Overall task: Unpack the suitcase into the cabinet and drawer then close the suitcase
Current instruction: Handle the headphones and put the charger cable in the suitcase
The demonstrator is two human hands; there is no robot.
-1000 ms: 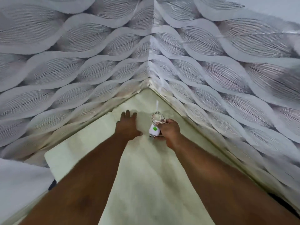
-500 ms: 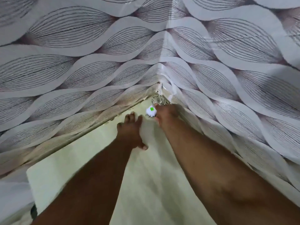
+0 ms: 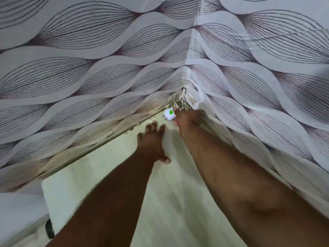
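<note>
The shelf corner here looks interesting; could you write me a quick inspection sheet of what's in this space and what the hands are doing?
Surface: pale liner sheet covers the shelf floor.
Job's things: white charger plug with a green sticker, prongs pointing left, lying near the back corner.
Clutter: nothing seen.
Hands: left hand rests flat on the liner, fingers straight; right hand grips the plug end of the charger.
Cables: coiled charger cable tucked into the corner, just behind the plug.
Surroundings: leaf-patterned paper lines both walls; its edge is peeling at the corner. A dark object at lower left cannot be identified.
</note>
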